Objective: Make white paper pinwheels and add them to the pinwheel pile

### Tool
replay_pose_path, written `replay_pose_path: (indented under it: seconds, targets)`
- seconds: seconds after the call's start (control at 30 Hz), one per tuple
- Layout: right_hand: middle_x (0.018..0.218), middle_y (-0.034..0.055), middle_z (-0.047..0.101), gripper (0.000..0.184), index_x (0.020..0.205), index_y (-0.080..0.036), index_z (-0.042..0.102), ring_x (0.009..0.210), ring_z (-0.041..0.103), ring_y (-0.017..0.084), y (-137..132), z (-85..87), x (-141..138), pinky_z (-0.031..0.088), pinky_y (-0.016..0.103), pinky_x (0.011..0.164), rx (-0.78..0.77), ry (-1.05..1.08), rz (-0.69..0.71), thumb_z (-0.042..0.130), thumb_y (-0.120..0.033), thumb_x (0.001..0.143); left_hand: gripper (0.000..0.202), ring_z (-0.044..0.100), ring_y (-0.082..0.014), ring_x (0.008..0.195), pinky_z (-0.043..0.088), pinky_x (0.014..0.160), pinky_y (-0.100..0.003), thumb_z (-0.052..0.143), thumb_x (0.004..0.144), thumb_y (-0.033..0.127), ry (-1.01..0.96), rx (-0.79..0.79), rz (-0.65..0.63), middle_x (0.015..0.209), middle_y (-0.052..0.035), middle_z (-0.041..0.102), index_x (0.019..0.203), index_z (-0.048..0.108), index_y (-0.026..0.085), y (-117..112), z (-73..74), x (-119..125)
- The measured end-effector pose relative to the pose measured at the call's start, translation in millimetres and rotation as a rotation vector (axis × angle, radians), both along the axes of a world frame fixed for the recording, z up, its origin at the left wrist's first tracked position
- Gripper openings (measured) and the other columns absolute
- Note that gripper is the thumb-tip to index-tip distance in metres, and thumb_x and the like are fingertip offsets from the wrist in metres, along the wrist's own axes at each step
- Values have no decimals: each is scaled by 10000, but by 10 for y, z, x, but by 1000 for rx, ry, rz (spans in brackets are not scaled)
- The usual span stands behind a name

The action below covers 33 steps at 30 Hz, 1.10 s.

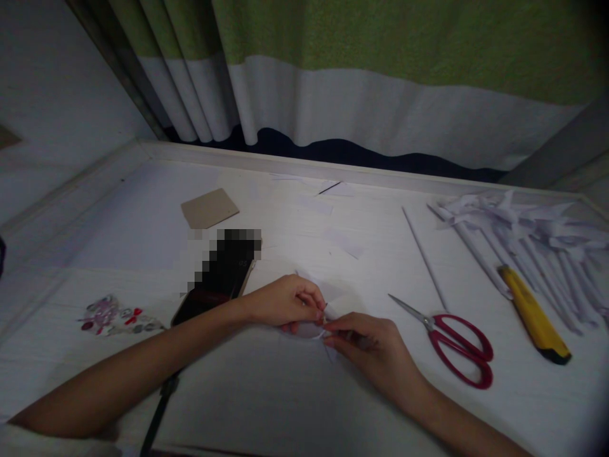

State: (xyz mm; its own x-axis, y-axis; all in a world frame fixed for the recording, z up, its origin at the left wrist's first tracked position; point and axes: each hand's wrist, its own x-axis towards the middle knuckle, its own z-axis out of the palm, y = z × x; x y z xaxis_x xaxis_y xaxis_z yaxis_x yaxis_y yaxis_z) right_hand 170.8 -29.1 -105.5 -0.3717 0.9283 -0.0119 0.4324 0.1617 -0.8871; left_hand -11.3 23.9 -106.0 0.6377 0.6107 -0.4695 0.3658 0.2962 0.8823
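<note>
My left hand [288, 301] is closed in a pinch on a white paper pinwheel [310, 330], its thumb and fingertips at the middle of the paper. From the other side my right hand [371, 339] pinches the same spot, fingertips almost touching those of the left. A small dark tip pokes up between them; what it belongs to is too small to tell. Curved paper flaps show below and behind the fingers, partly hidden. Red-handled scissors [459, 349] lie just right of my right hand, blades partly open. Beyond them rests a thin rolled paper stick [425, 257].
A pile of white paper pinwheels on sticks [528, 235] lies at right, beside a yellow utility knife [533, 314]. A black phone [221, 273] with a strap and beaded charms [102, 314] lies left, under my forearm. Behind are brown cardboard [209, 208], paper scraps [345, 243] and a curtain [333, 101].
</note>
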Motion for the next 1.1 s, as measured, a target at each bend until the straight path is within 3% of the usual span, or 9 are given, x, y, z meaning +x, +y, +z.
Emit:
replay_pose_path:
  seconds: [0.3,0.6,0.87,1.1]
  targets:
    - [697,23,700,91,742,-197,676,589,626,158,-29,-80,-49,488,237,504,-95,48,-68,651,-242,667,129,445,-52,334,319,297,-118,554,695,213,19,46,5,451,66,495,784,589,127,-34,35,2]
    - [695,39,694,87,747,-185,677,604,623,172,-46,-67,-11,486,260,522,-94,55,-76,636,-212,675,189,458,-38,355,349,308,-131,549,698,229,22,0,-21,711,-27,635,847,594,122,10,-6,-2]
    - [708,37,696,87,748,-190,679,619,628,172,-39,-95,-26,494,266,544,-83,81,-78,645,-209,670,192,452,-34,346,341,300,-125,544,696,225,36,21,-21,737,-26,637,857,584,128,6,-11,-8]
    - [727,43,704,80,733,-190,690,649,641,166,-61,-112,-53,511,253,584,-79,127,-89,658,-193,660,120,441,-35,331,316,301,-111,537,692,176,37,66,-7,563,37,574,786,596,130,-11,26,6]
